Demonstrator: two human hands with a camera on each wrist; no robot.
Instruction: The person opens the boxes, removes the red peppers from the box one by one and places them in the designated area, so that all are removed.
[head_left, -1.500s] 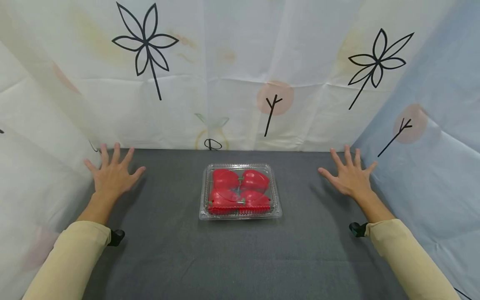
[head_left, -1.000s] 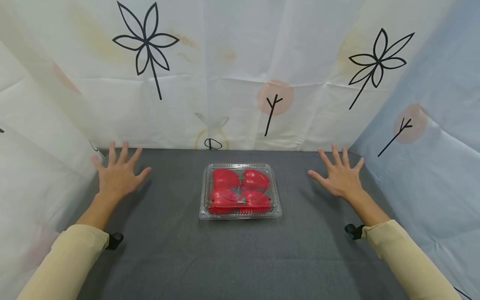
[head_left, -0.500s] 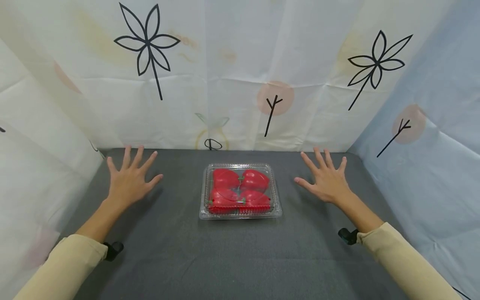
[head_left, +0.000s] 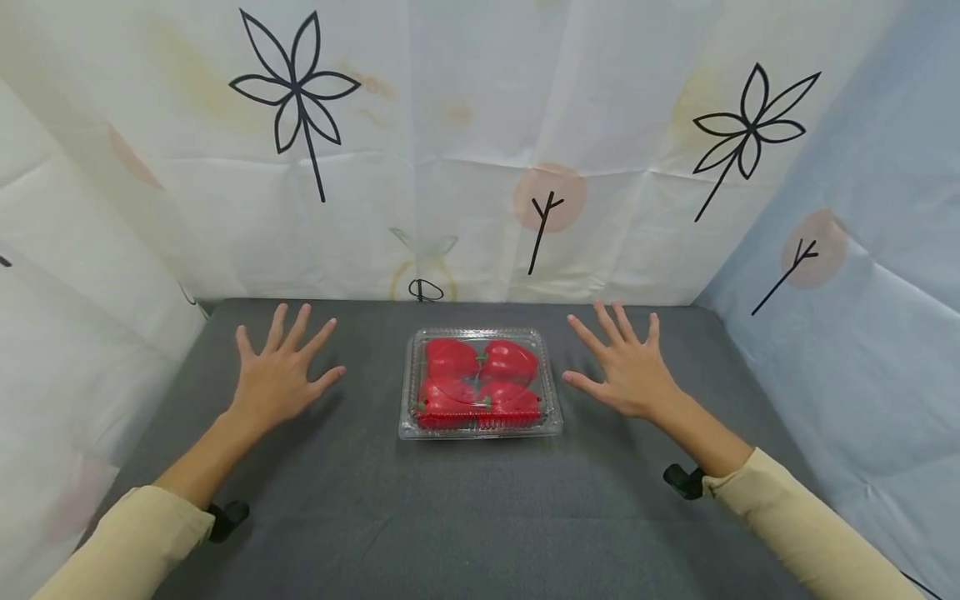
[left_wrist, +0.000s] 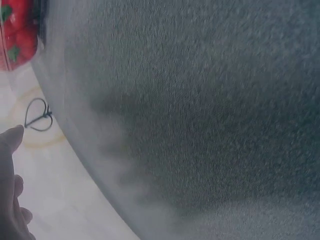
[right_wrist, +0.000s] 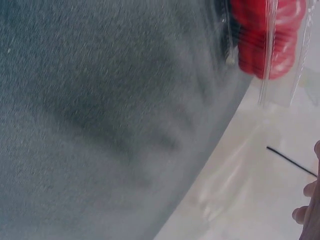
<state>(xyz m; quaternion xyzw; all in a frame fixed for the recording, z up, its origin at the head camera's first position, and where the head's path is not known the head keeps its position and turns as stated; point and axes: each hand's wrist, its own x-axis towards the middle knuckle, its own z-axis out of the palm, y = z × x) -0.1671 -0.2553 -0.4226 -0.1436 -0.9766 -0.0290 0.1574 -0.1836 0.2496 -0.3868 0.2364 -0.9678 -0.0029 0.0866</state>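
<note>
A clear plastic clamshell box (head_left: 407,417) lies in the middle of the grey cloth-covered table, its lid down. Inside it are several red bell peppers (head_left: 450,358) with green stems. To the left of the box, my left hand (head_left: 277,379) hovers above the table, fingers spread, holding nothing. My right hand (head_left: 630,371) is spread in the same way just right of the box, apart from it. Each wrist view catches part of the box and peppers at a top corner, with the left fingers (left_wrist: 18,185) and right fingers (right_wrist: 310,189) at the frame edges.
The grey table (head_left: 480,525) meets a pale printed cloth (head_left: 480,150) at the back. More cloth hangs at the left (head_left: 67,292) and a bluish sheet (head_left: 885,317) at the right. Black straps with small devices (head_left: 682,481) sit at both wrists.
Both hands have moved inward from the table's sides toward the box, the right one coming nearer to it. Their fingers stay spread. The box has not moved.
</note>
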